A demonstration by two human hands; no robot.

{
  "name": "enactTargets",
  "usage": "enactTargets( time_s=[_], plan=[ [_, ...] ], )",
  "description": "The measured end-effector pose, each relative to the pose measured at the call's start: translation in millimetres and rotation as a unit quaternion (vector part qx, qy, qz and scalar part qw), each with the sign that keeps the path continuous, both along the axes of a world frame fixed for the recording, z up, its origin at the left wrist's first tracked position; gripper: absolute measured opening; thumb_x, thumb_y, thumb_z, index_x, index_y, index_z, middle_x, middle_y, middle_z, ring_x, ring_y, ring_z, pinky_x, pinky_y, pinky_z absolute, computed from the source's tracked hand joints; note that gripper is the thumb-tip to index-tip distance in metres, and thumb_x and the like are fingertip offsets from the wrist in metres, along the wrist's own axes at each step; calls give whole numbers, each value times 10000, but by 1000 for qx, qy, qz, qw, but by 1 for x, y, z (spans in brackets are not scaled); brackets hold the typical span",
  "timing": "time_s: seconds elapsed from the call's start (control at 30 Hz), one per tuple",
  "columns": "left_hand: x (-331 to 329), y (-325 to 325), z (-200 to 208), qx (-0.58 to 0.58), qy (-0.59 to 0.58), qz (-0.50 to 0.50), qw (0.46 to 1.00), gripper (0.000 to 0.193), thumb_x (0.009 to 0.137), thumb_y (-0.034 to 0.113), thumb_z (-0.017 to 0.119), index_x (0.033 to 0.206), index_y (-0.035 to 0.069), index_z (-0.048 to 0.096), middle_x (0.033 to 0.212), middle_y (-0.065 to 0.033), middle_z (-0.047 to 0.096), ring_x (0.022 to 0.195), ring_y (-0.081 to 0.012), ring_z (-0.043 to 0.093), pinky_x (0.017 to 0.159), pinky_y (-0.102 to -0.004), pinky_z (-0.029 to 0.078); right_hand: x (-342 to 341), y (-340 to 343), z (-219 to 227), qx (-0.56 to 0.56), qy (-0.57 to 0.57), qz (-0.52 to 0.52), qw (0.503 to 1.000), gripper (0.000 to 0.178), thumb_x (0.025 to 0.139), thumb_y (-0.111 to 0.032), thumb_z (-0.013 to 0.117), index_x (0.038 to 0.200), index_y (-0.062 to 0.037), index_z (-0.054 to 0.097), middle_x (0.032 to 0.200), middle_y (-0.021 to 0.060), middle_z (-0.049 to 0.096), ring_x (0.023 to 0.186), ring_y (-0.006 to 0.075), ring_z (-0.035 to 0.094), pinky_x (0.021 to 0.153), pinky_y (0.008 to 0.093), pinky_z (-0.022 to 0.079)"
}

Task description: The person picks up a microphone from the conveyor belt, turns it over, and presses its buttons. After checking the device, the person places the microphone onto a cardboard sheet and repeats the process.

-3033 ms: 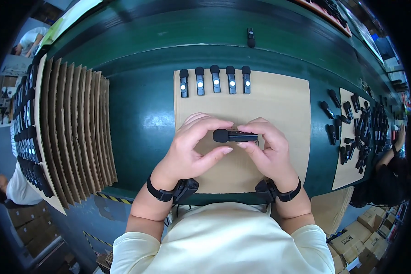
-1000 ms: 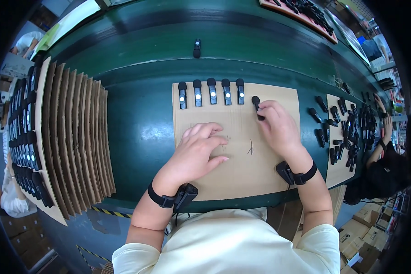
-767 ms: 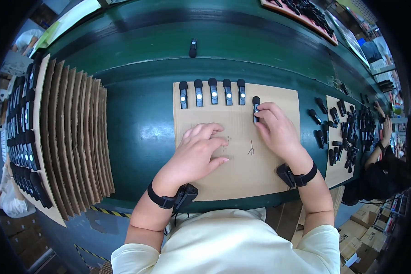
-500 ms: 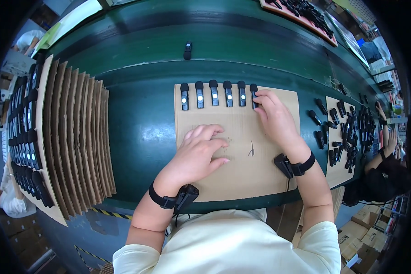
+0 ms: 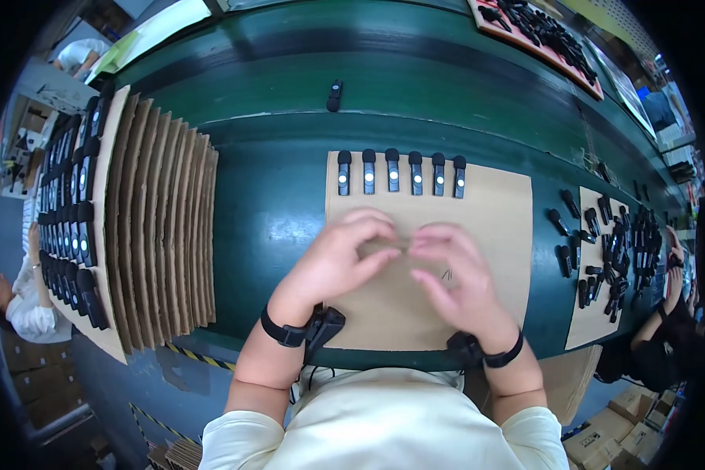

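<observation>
Over the middle of a flat cardboard sheet, my left hand and my right hand come close together, fingertips almost meeting. Thumb and fingers are apart on each, and I see nothing held; the right fingers are slightly smeared by motion. Several small black clip-on microphones with foam tops stand in a row along the sheet's far edge, each with a pale round spot. The rightmost microphone lies beyond my right hand, untouched. A pen mark shows on the sheet near my right thumb.
To the left stands a stack of cardboard sheets, its outer face lined with microphones. One microphone lies on the far green surface. At right, loose microphones heap on another cardboard sheet. A pink tray holds black pieces; a co-worker sits beyond.
My right hand has let go of the rightmost microphone and drawn back toward my left hand. The view has shifted, so the scene sits further right and lower.
</observation>
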State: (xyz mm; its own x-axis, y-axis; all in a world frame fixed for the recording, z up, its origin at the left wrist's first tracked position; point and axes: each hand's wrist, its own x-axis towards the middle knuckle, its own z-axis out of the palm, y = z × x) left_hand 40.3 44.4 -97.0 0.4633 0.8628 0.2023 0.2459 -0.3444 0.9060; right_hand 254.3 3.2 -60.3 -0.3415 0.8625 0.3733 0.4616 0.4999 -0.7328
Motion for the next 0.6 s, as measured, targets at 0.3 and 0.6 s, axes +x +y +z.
enactTargets(
  time_s=[0.3,0.6],
  plan=[
    [-39,84,33,43,86,241,966,92,858,82,690,854,-7,665,879,-120,686,841,-193,669,743,-307,521,-4,-3,-44,8,113,-4,994,224,783,89,660,985,-6,648,1098,153,629,996,285,640,853,354,531],
    [-64,191,-16,105,332,272,897,225,868,184,738,925,-21,665,807,-72,690,771,-160,658,734,-294,535,-2,-1,-46,-2,174,-35,984,197,807,124,615,958,-1,631,1040,140,634,908,223,644,730,285,534]
  ],
)
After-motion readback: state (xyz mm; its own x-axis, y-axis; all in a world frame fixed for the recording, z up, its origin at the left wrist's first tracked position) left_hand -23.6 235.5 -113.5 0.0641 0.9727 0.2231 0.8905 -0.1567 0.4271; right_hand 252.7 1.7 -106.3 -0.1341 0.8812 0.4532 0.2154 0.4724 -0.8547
